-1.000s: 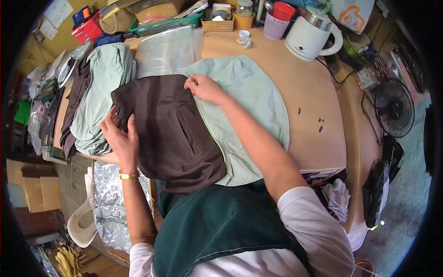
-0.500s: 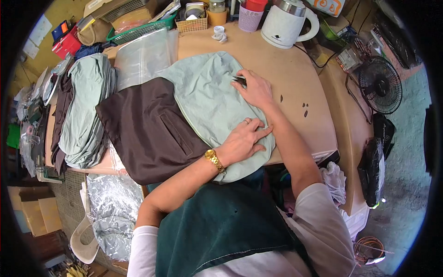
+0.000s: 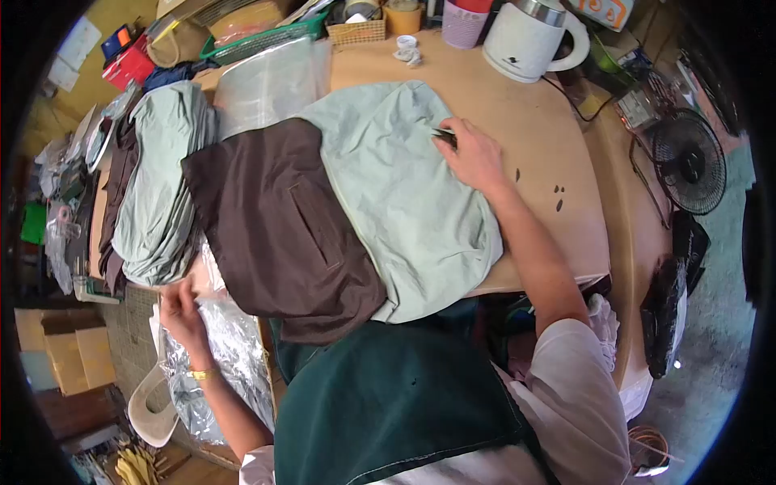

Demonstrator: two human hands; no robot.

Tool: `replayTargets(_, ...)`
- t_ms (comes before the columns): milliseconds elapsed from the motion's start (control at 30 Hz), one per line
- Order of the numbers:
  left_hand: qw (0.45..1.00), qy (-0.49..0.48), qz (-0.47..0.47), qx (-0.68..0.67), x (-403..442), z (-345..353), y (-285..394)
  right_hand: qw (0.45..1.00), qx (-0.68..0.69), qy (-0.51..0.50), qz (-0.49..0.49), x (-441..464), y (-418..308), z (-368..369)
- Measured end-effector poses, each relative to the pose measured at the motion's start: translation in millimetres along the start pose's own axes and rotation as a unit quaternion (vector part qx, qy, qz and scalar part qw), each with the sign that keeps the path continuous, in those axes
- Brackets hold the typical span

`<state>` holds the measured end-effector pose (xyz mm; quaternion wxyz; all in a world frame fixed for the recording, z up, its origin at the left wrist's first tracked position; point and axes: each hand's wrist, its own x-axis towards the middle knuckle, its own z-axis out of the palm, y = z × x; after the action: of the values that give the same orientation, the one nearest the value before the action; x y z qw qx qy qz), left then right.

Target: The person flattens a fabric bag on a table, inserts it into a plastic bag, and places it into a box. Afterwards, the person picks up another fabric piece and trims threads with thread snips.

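A garment piece lies flat on the table, with a dark brown panel [image 3: 275, 218] that has a slit pocket and a pale green panel [image 3: 404, 186] joined beside it. My right hand [image 3: 477, 153] rests at the green panel's right edge, closed on small black thread snips [image 3: 444, 138] whose dark tips point left. Away to the left, my left hand [image 3: 183, 319] hovers by the table's front edge, fingers loosely bent and apart, nothing visible in them. Just above it is the lower end of a stack of folded pale green pieces [image 3: 162, 186].
Clear plastic bags [image 3: 267, 85] lie behind the garment. A white kettle [image 3: 525, 40] and a lilac cup [image 3: 465, 24] stand at the back. At right is a black fan [image 3: 687, 162]. A plastic-wrapped bundle [image 3: 222, 364] sits below the front edge.
My left hand has left the green panel and swung left to the stack's lower end. My right hand stays at the green panel with the snips. The whole view has shifted slightly.
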<state>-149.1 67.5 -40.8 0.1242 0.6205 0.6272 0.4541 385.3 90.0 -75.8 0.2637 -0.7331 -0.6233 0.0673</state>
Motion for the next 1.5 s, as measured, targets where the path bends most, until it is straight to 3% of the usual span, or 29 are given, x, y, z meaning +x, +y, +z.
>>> replayTargets(33, 0.998, 0.022, -0.047, 0.019, 2, -24, -26, 1.0, 0.005, -0.004, 0.0, 3, 8, -5)
replayTargets(133, 0.981, 0.092, -0.056, 0.159, -7, -79, -64, 0.994, 0.044, -0.098, 0.005, 26, 1, -15)
replayTargets(167, 0.987, 0.091, -0.07, 0.112, -9, -84, -74, 0.992, 0.078, -0.093, -0.042, 36, 16, -13)
replayTargets(233, 0.983, 0.073, -0.05, 0.162, -9, -80, -54, 0.988, 0.094, -0.068, -0.103, 60, -12, -8)
replayTargets(267, 0.979, 0.112, 0.038, 0.168, -10, -72, -76, 0.989, 0.076, -0.049, -0.114, 66, -46, -22)
replayTargets(300, 0.983, 0.069, -0.096, 0.139, -11, -66, -53, 0.982, 0.095, -0.063, -0.152, 77, -77, -24)
replayTargets(333, 0.979, 0.038, -0.068, 0.187, -8, -63, -63, 0.985, 0.081, -0.096, -0.121, 85, -104, -24)
replayTargets(367, 0.974, 0.026, -0.09, 0.205, -6, -57, -55, 0.986, 0.062, -0.128, -0.087, 91, -126, -18)
replayTargets(400, 0.976, 0.033, -0.128, 0.171, -5, -55, -46, 0.981, 0.072, -0.137, -0.114, 99, -140, -3)
replayTargets(500, 0.972, 0.107, -0.14, 0.157, 6, -84, -60, 0.976, 0.11, -0.103, -0.156, 111, -164, 54)
replayTargets(533, 0.951, 0.134, 0.02, 0.278, 7, -98, -75, 0.982, 0.125, -0.045, -0.135, 108, -165, 75)
replayTargets(567, 0.886, 0.156, -0.078, 0.429, 9, -110, -58, 0.984, 0.139, 0.019, -0.109, 104, -162, 94)
replayTargets(600, 0.864, 0.207, -0.099, 0.449, 15, -117, -46, 0.986, 0.118, 0.048, -0.108, 94, -154, 118)
replayTargets(700, 0.873, 0.322, 0.068, 0.36, 29, -111, -11, 0.982, 0.129, 0.062, -0.121, 69, -157, 117)
replayTargets(733, 0.941, 0.254, 0.044, 0.22, 33, -97, -7, 0.981, 0.128, 0.076, -0.123, 68, -153, 105)
replayTargets(767, 0.982, 0.173, 0.02, 0.078, 32, -78, 0, 0.982, 0.129, 0.033, -0.135, 63, -149, 94)
replayTargets(800, 0.996, 0.079, -0.027, 0.032, 30, -50, 13, 0.981, 0.131, -0.013, -0.146, 57, -146, 86)
replayTargets(833, 0.997, -0.059, -0.04, 0.027, 32, -29, 31, 0.981, 0.13, -0.006, -0.146, 57, -138, 80)
replayTargets(900, 0.976, -0.188, -0.099, -0.055, 27, 24, 32, 0.977, 0.127, -0.047, -0.164, 61, -113, 66)
replayTargets(967, 0.962, -0.213, -0.132, -0.109, 24, 69, 22, 0.98, 0.107, -0.05, -0.158, 61, -104, 52)
replayTargets(1033, 0.942, -0.198, -0.187, -0.198, 32, 89, 34, 0.979, 0.086, -0.104, -0.152, 64, -108, 39)
replayTargets(1100, 0.951, -0.192, -0.166, -0.179, 41, 94, 46, 0.978, 0.1, -0.128, -0.133, 75, -126, 33)
replayTargets(1167, 0.976, -0.167, -0.123, -0.064, 49, 98, 56, 0.954, 0.147, -0.022, -0.26, 81, -151, 36)
replayTargets(1233, 0.976, -0.146, -0.111, -0.121, 54, 123, 43, 0.925, 0.28, -0.058, -0.248, 77, -204, 40)
replayTargets(1300, 0.93, -0.119, -0.078, -0.339, 58, 142, 36, 0.916, 0.29, -0.01, -0.276, 75, -243, 66)
replayTargets(1333, 0.931, -0.12, -0.099, -0.331, 54, 125, 62, 0.916, 0.291, -0.006, -0.277, 82, -251, 74)
replayTargets(1400, 0.949, -0.082, -0.047, -0.302, 48, 109, 72, 0.906, 0.22, -0.314, -0.182, 90, -259, 87)
replayTargets(1433, 0.961, -0.043, 0.004, -0.272, 46, 100, 74, 0.905, 0.221, -0.314, -0.183, 89, -257, 89)
replayTargets(1500, 0.965, 0.012, 0.013, -0.261, 42, 83, 60, 0.885, 0.32, -0.286, -0.183, 84, -250, 92)
